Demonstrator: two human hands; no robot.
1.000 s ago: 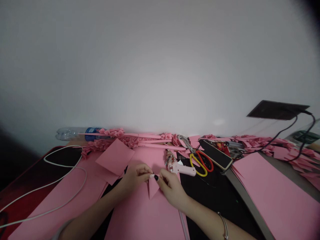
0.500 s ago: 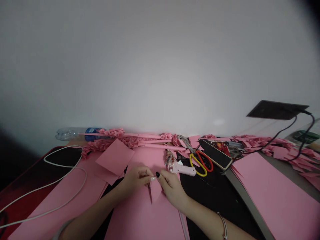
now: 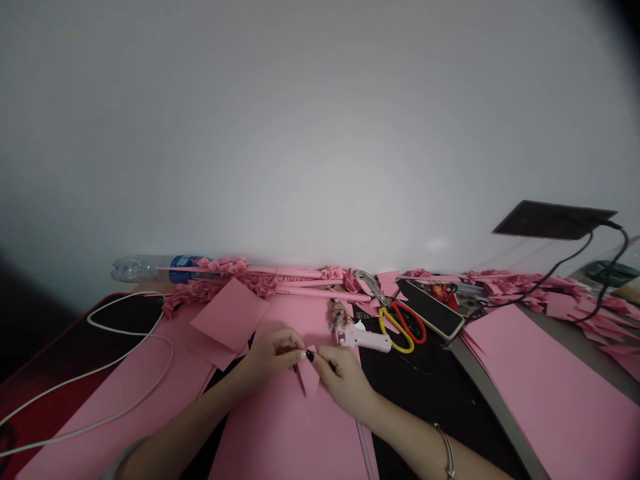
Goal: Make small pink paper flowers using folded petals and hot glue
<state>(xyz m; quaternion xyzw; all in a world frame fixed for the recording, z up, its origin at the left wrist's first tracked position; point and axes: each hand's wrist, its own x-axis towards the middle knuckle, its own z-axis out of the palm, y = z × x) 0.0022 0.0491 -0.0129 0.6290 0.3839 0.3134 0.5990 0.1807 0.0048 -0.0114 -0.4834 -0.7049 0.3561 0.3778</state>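
Between my hands is a small folded piece of pink paper (image 3: 310,380), its lower end pointing down over a large pink sheet (image 3: 290,440). My left hand (image 3: 277,353) pinches its upper left side, fingers curled. From the right, my right hand (image 3: 343,377) pinches the top of the piece, the dark-nailed thumb close to my left thumb. A thin dark edge shows along the left of the piece; I cannot make out what it is. Just beyond my right hand lies a pale pink glue gun (image 3: 367,339).
Scissors with red and yellow handles (image 3: 411,323) and a phone (image 3: 433,310) lie behind right. Paper flowers (image 3: 265,285) and a bottle (image 3: 143,268) line the wall. Square papers (image 3: 231,315) and a white cable (image 3: 125,333) are left, pink sheets (image 3: 555,393) right.
My thumbs have come closer together at the top of the pink piece. My right hand has shifted slightly left, and the lower tip of the piece has risen a little.
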